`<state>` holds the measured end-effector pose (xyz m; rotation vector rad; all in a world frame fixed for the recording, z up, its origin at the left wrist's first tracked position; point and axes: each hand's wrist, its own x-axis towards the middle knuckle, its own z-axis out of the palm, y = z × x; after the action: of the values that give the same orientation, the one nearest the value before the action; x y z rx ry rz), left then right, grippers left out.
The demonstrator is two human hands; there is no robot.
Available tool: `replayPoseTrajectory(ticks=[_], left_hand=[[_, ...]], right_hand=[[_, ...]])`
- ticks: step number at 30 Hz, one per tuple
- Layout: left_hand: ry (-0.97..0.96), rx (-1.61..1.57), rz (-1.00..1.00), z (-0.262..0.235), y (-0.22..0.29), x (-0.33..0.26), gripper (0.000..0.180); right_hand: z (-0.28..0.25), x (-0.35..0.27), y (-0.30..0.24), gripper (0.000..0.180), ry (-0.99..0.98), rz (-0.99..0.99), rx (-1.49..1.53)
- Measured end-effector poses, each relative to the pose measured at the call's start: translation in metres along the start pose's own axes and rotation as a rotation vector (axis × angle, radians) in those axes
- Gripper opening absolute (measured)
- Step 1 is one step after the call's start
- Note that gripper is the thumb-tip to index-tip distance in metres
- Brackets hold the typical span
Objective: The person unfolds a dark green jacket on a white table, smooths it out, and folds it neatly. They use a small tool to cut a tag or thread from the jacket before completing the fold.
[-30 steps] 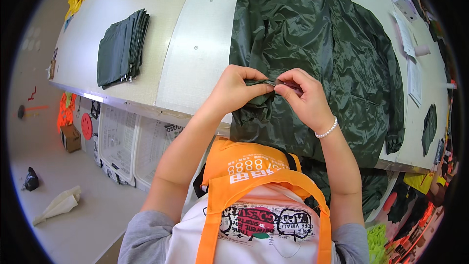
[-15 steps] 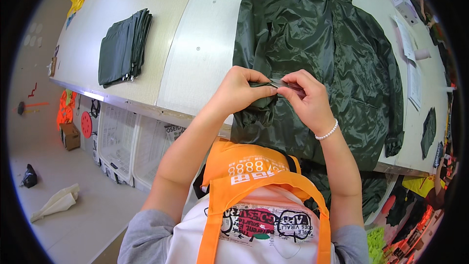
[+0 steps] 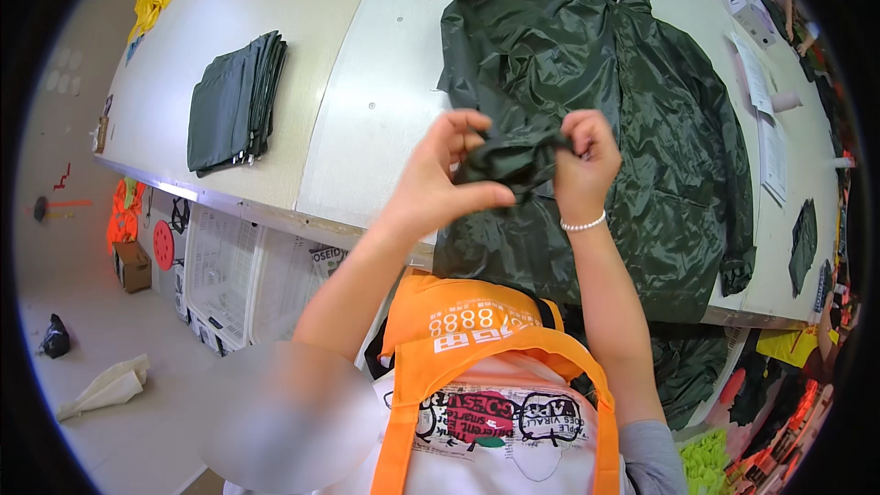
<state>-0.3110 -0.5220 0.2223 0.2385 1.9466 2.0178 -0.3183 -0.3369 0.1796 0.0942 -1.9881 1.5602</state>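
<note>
White table [image 3: 385, 64] carries a spread green jacket [image 3: 642, 128] at one o'clock; left hand [image 3: 440, 185] and right hand [image 3: 579, 163] pinch a bunched green cloth [image 3: 509, 160] between them, raised clear for handling.

Both hands raised off the dark green jacket [image 3: 632, 128] since the earlier frames. Left hand [image 3: 440, 174] and right hand [image 3: 582, 160] now further apart, a bunched fold of jacket fabric [image 3: 509, 160] lifted and stretched between them.

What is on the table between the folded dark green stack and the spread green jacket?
In the head view, only bare white table lies between the folded stack and the jacket; nothing rests there.
</note>
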Motion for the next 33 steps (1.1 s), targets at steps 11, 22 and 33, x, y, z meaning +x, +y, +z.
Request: replayPoseTrajectory(ticks=[11, 22, 33], left_hand=[[0.652, 0.680, 0.542, -0.048, -0.010, 0.047, 0.017], [0.361, 0.548, 0.573, -0.021, 0.032, -0.027, 0.024], [0.522, 0.765, 0.776, -0.029, 0.020, -0.044, 0.029]], right_hand=[[0.021, -0.038, -0.074, 0.023, -0.514, 0.126, -0.117], [-0.023, -0.016, -0.075, 0.028, -0.075, -0.087, -0.381], [-0.034, -0.043, -0.083, 0.028, -0.143, -0.026, -0.376]])
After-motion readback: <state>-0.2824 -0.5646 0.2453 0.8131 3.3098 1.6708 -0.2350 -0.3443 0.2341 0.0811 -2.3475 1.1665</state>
